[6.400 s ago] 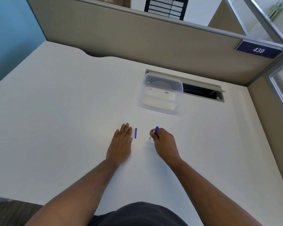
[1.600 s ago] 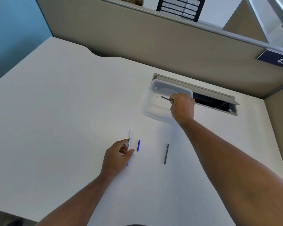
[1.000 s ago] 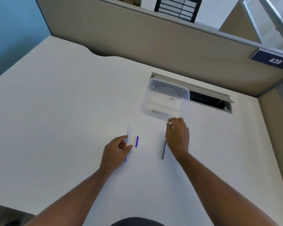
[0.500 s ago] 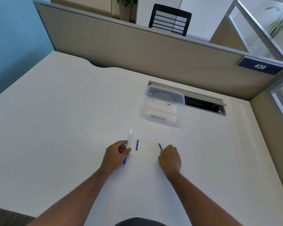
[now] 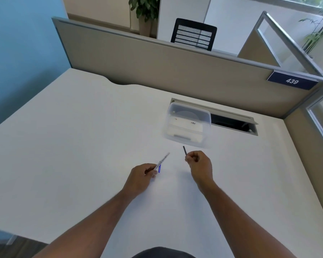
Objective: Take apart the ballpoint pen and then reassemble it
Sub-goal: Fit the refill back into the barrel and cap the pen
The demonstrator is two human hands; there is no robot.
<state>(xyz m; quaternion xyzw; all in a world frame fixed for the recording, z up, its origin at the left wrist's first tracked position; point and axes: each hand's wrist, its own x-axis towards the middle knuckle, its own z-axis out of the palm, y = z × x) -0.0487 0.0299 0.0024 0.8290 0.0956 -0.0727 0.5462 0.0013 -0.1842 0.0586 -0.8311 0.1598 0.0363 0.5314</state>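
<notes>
- The left hand (image 5: pixel 141 175) is closed in a pinch on the barrel (image 5: pixel 162 161), a clear tube whose free end slants up and away from the fingers, toward the right hand; I judge it is held this way so its open end faces the part to be fed in
- The right hand (image 5: pixel 199 162) is curled shut on the refill (image 5: pixel 184 150), a thin dark rod that sticks up past the knuckles, tilted slightly toward the left hand; only the upper part shows, the rest is hidden in the fist
- Barrel and refill are near but apart, tips not yet lined up, so reassembly looks about to begin with sliding the refill into the barrel
- A small blue piece (image 5: pixel 159 168) lies on the desk (image 5: pixel 82 146) just beside the left fingertips, likely parked within reach for a later step
- Both forearms reach forward and converge, wrists low near the desk, hands between the body and the clear box (image 5: pixel 187 125) beyond the right hand
- The box is well clear of both hands
</notes>
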